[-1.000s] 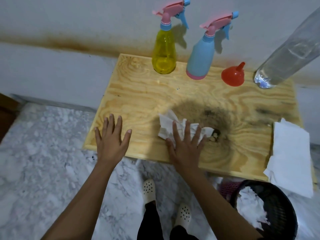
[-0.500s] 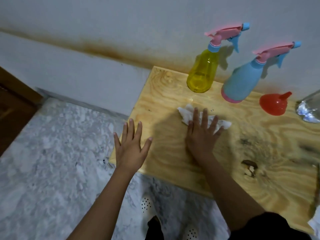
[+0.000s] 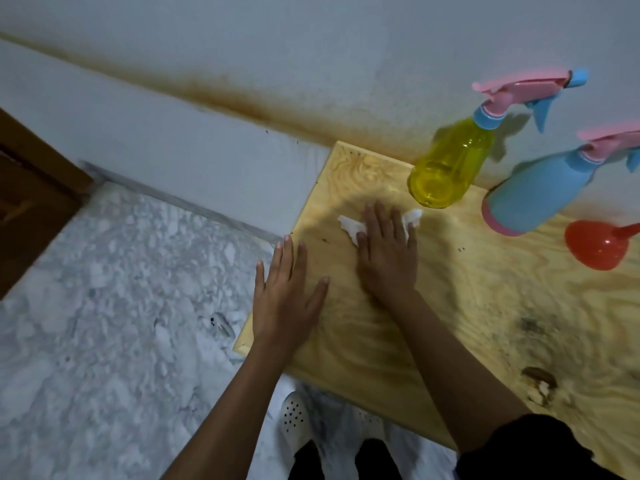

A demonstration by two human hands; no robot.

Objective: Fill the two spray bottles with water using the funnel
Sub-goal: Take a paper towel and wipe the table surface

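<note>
Head view: right hand (image 3: 386, 252) is lying flat, fingers spread, pressing a crumpled white tissue (image 3: 349, 227) onto the wooden board (image 3: 433, 323); palm pressing on it, not pinching it. Left hand (image 3: 285, 299) is resting flat and splayed at the board's left edge, holding nothing. Yellow spray bottle (image 3: 446, 168) is standing at the far edge against the wall, just beyond the tissue; blue spray bottle (image 3: 533, 199) is sitting to its right, both with pink trigger heads screwed on. Red funnel (image 3: 597, 249) is lying mouth-down near the blue bottle's base, spout pointing right. Yellow bottle is looking empty or near it; cannot tell for the opaque blue one. Judging handling: thin plastic, light, so tipping easily, probably slick if the board is wet. Best gripping the body with one hand while twisting the blue collar off with the other. Funnel is rigid and light; taking it by the rim. No water source is showing in this view.
</note>
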